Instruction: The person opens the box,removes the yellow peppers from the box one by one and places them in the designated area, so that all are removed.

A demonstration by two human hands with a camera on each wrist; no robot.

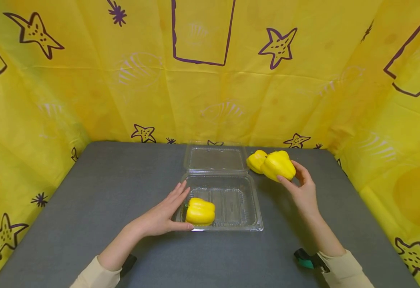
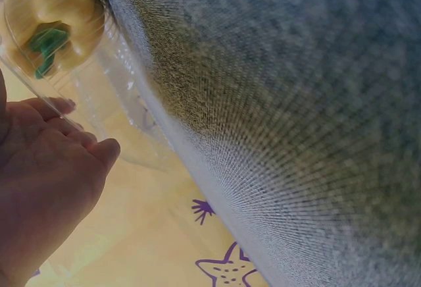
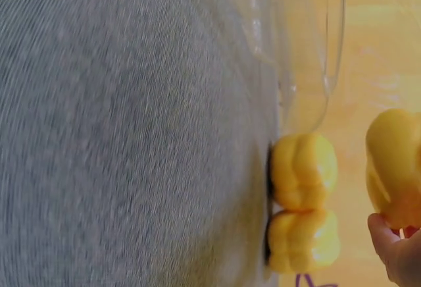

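My right hand (image 1: 304,192) holds a yellow bell pepper (image 1: 278,166) between thumb and fingers, raised above the table right of a clear plastic clamshell container (image 1: 259,216). Two more yellow peppers sit on the table in the right wrist view, one (image 3: 304,170) beside the other (image 3: 304,242); in the head view the held pepper partly covers them. Another yellow pepper (image 1: 200,212) lies on its side in the front left of the container's base, its green stem (image 2: 49,47) showing in the left wrist view. My left hand (image 1: 161,216), fingers extended, rests against the container's left side, thumb near the front rim.
The container's clear lid (image 1: 216,158) is folded back flat behind the base. A grey cloth-covered table (image 1: 137,180) carries everything. Yellow curtains (image 1: 210,88) with starfish drawings close in the back and both sides.
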